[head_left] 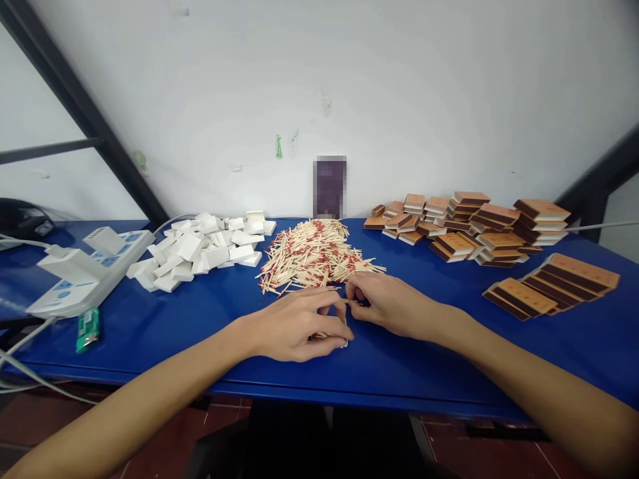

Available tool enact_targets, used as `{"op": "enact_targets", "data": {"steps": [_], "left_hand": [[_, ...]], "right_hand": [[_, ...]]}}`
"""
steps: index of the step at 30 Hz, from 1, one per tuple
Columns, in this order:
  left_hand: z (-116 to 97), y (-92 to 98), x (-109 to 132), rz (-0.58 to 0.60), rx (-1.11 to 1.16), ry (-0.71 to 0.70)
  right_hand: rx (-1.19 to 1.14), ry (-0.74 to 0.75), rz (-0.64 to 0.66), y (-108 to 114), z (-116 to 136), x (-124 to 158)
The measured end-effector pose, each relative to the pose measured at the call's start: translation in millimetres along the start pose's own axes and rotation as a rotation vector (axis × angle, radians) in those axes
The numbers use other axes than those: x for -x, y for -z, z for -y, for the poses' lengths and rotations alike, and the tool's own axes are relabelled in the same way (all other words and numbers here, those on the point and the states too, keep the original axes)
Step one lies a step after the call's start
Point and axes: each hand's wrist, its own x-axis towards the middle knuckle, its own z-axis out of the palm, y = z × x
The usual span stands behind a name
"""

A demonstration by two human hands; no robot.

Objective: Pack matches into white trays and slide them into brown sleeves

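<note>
A heap of red-tipped matches [314, 256] lies in the middle of the blue table [164, 326]. Just in front of it my left hand [294, 324] is curled round a small white inner tray with matches in it, resting on the table. My right hand [387, 303] sits beside it, fingers pinched on a few matches at the tray's end. Both hands touch at the fingertips.
White inner trays [204, 249] are piled at the back left. Orange matchbox sleeves [469, 226] are heaped at the back right, with two flat rows [554, 283] nearer. A white power strip [84, 269], cables and a green lighter [88, 328] lie at the left.
</note>
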Motion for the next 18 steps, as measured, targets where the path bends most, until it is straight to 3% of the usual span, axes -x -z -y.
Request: {"op": "enact_targets", "data": {"steps": [12, 18], "left_hand": [[3.8, -3.6, -0.9, -0.066, 0.001, 0.021], [10.2, 5.9, 4.0, -0.354, -0.059, 0.095]], "right_hand": [[0.007, -0.006, 0.003, -0.3, 3.0, 2.1], [0.008, -0.001, -0.014, 5.2, 1.8, 3.3]]}}
